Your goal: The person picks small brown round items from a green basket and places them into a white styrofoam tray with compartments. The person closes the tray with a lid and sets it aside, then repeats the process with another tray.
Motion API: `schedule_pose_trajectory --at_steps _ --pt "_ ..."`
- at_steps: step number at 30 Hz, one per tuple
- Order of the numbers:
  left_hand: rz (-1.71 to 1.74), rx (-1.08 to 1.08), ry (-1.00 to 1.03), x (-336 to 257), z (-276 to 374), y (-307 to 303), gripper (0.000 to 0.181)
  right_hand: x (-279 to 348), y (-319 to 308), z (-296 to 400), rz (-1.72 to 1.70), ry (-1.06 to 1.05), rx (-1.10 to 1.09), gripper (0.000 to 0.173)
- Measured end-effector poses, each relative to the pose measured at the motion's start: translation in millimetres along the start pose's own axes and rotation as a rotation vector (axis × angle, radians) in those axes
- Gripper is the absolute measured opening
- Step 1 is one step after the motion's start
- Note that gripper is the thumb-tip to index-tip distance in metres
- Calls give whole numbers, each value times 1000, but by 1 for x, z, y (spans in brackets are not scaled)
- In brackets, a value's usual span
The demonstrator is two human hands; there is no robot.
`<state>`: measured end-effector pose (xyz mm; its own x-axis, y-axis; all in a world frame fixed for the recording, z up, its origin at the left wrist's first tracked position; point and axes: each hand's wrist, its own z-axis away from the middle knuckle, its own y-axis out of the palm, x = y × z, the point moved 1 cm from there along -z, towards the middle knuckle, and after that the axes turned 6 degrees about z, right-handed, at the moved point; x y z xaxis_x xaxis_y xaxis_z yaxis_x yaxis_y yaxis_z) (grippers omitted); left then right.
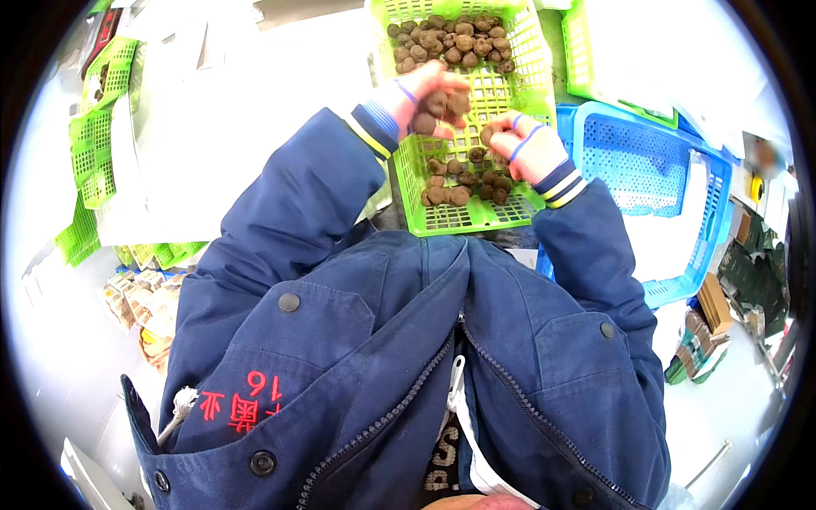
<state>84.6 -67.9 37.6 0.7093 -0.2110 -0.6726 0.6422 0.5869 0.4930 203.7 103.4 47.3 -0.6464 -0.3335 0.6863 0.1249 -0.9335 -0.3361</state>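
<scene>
A green plastic basket (pixel 535 83) stands before me, with a pile of round brown truffle-like lumps (pixel 464 43) at its far end and a smaller group (pixel 456 191) at the near end. Over the basket's middle, my left hand (pixel 424 95) cradles several of the lumps in its palm and fingers. My right hand (pixel 526 143) is at the basket's right side, its fingertips pinching one brown lump (pixel 489 134). Both hands wear thin gloves or covers with blue bands at the fingers or wrist.
A blue plastic basket (pixel 704 236) lies to the right, beside another green basket (pixel 580 57). Several green baskets (pixel 92 150) stand at the far left, past a white surface (pixel 255 127). Packed goods (pixel 143 299) are low at the left; a cardboard piece (pixel 714 303) is low at the right.
</scene>
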Motion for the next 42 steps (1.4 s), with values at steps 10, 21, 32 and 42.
schedule_pose_trajectory --at_steps 10,21,32,42 --pt "-1472 209 -153 46 1 43 54 -16 40 43 844 -503 -107 26" --pt "-1778 -11 23 62 10 51 56 33 46 -79 796 -669 -245 53" --pt "-1687 3 264 61 26 47 22 34 63 -87 936 -531 -283 59" --pt "-2031 -342 501 -27 -6 -21 26 25 72 -84 907 -497 -306 54"
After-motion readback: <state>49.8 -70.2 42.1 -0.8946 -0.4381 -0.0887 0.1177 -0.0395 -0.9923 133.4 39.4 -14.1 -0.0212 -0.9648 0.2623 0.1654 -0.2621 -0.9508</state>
